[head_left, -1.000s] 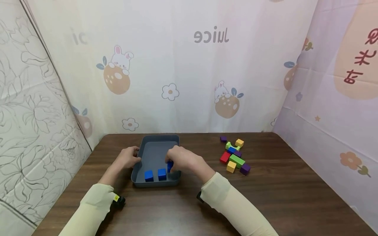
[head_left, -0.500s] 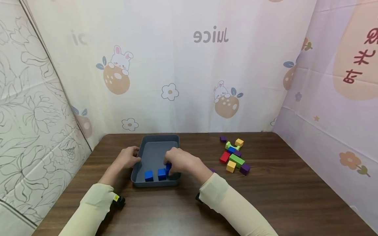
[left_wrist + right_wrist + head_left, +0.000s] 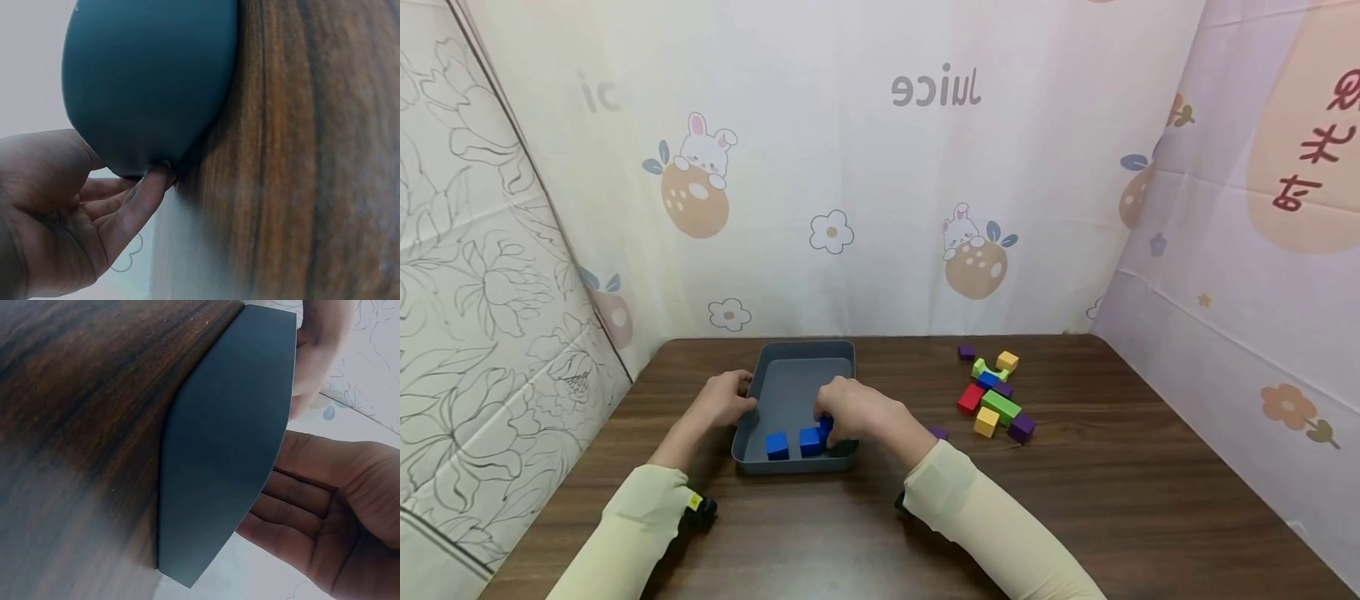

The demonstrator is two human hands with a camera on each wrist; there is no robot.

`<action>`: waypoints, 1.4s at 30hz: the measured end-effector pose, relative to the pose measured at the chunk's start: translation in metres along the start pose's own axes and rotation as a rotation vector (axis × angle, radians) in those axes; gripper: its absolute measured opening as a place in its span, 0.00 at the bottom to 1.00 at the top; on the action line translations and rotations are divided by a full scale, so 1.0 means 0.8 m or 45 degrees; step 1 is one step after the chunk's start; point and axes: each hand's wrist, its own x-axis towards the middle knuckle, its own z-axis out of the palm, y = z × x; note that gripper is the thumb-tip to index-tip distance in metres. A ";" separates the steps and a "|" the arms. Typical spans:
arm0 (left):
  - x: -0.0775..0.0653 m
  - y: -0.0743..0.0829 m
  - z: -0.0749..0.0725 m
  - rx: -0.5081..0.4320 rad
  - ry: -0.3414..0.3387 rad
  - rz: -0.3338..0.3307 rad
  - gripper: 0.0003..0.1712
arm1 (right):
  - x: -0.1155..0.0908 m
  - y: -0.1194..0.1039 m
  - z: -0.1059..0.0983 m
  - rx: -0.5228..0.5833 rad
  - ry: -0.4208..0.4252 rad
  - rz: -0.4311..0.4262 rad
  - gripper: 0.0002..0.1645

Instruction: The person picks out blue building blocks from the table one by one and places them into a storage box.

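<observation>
A grey tray (image 3: 793,468) lies on the table. My left hand (image 3: 726,400) grips its left side; in the left wrist view, fingers (image 3: 134,215) press the outside of the wall while the thumb reaches over the rim. Two blue cube blocks (image 3: 777,447) (image 3: 810,442) sit along the tray's near side. Just right of them, my right hand (image 3: 861,408) holds a third blue block (image 3: 826,427) by its fingertips, close against the middle one. From the right wrist, the tray's wall (image 3: 225,444) hides those fingertips and the block.
Right of the tray lies a loose group of blocks: a red one (image 3: 971,397), a long green one (image 3: 1001,407), a light green arch (image 3: 990,371), a blue one (image 3: 987,380), plus yellow and purple ones. A purple block (image 3: 937,432) shows beside my right wrist. Patterned curtains stand behind the table.
My right hand has shifted slightly left with the blue block, bringing it up to the middle one. A purple block has come into sight beside the right wrist. The left hand has stayed put.
</observation>
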 end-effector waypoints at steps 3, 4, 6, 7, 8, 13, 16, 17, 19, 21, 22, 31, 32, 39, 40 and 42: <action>0.000 0.001 0.001 0.004 0.003 0.000 0.31 | 0.000 -0.001 0.001 -0.011 -0.004 -0.003 0.21; 0.000 0.001 0.001 0.005 0.003 0.001 0.31 | 0.001 -0.001 0.001 -0.017 -0.005 -0.009 0.21; 0.000 0.002 0.001 0.006 0.000 0.002 0.31 | 0.001 -0.002 0.002 -0.026 -0.006 -0.022 0.20; -0.001 0.002 0.001 0.008 -0.001 0.000 0.31 | 0.001 -0.002 0.003 -0.030 -0.007 -0.029 0.19; -0.001 0.002 0.001 0.010 -0.001 -0.001 0.30 | 0.001 -0.002 0.004 -0.034 -0.007 -0.036 0.19; -0.001 0.003 0.002 0.017 -0.001 -0.006 0.30 | 0.003 -0.004 0.009 -0.045 -0.004 -0.062 0.17; -0.001 0.003 0.002 0.016 -0.001 -0.005 0.30 | 0.003 -0.004 0.010 -0.048 0.000 -0.077 0.17; 0.000 0.004 0.002 0.016 -0.002 -0.004 0.30 | 0.004 -0.004 0.011 -0.046 -0.001 -0.080 0.17; 0.000 0.003 0.003 0.013 -0.002 -0.010 0.30 | 0.004 -0.004 0.011 -0.041 -0.003 -0.085 0.17; 0.001 0.003 0.003 0.013 -0.002 -0.015 0.30 | 0.005 -0.004 0.012 -0.032 -0.006 -0.087 0.17; 0.001 0.003 0.003 0.014 -0.003 -0.018 0.30 | 0.006 -0.004 0.013 -0.027 -0.008 -0.088 0.17; -0.001 0.004 0.002 0.007 -0.002 -0.018 0.30 | 0.008 -0.006 0.018 -0.047 -0.015 -0.105 0.16; -0.001 0.004 0.001 0.008 -0.003 -0.014 0.30 | 0.008 -0.006 0.018 -0.051 -0.014 -0.106 0.16; -0.002 0.003 0.001 0.002 -0.002 -0.009 0.30 | 0.008 -0.007 0.016 -0.036 -0.023 -0.089 0.19; -0.002 0.003 0.001 0.003 -0.002 -0.011 0.30 | 0.008 -0.007 0.015 -0.031 -0.023 -0.085 0.19; -0.002 0.002 0.001 0.006 0.001 -0.014 0.31 | 0.007 -0.007 0.013 -0.021 -0.022 -0.078 0.20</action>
